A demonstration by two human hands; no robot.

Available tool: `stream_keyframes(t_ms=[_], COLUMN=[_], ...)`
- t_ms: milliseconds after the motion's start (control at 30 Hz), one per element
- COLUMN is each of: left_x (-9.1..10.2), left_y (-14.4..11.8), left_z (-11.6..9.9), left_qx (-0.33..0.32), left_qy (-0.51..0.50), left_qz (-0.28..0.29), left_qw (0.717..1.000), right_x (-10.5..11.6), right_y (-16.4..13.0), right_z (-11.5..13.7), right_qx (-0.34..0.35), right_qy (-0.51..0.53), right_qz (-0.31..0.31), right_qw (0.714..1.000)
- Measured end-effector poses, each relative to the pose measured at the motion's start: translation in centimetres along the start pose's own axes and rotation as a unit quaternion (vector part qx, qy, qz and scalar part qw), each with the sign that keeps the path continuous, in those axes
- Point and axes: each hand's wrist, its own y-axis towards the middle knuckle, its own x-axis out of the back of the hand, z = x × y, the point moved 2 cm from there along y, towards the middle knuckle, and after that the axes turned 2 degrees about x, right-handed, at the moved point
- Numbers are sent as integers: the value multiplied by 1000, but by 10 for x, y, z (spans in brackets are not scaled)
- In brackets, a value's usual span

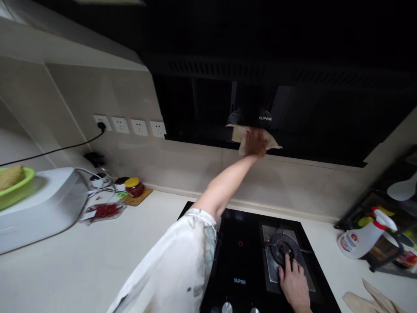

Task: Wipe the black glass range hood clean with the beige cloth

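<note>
Two hands at work, near to far. Our right hand lies flat on the black glass gas hob, fingers spread & touching the round metal burner. Pale worktop w/ a white spray bottle at right, a yellow-lidded jar at left. Farther up, our left hand presses a beige cloth against the black range hood; fingers flat on it, close together.
</note>
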Motion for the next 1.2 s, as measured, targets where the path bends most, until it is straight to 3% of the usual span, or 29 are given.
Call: stream_keyframes(t_ms=[67,133,200,300,400,533,667,733,833,900,967,1067,1200], left_x=[-18,-27,-26,-13,5,33,80,106,131,133,125,102,63], left_y=[-5,-11,-15,-16,-16,-22,-34,-41,-47,-48,-45,-36,-21], left_z=[-33,-51,-52,-29,16,98,196,239,277,280,267,229,160], left_qx=[-67,-118,-163,-177,-101,63,234,285,314,323,334,343,310], left_qy=[3,3,0,-11,-21,-35,-59,-71,-89,-95,-96,-96,-99], left_qz=[28,47,64,68,33,-53,-152,-176,-186,-192,-200,-214,-212], left_qw=[997,992,985,982,994,996,959,939,927,922,916,910,922], right_x=[2,5,8,10,9,7,7,7,6,5,3,3,8], right_y=[0,1,1,2,2,2,2,2,2,2,3,3,5], right_z=[1,2,3,3,2,0,-1,-1,0,2,4,9,16], right_qx=[-5,-7,-7,-8,-11,-6,6,10,10,11,10,0,-20], right_qy=[0,-1,-3,-3,3,7,-2,-5,-11,-13,-10,2,14], right_qz=[14,26,32,38,49,38,15,16,21,17,12,15,38], right_qw=[1000,1000,999,999,999,999,1000,1000,1000,1000,1000,1000,999])
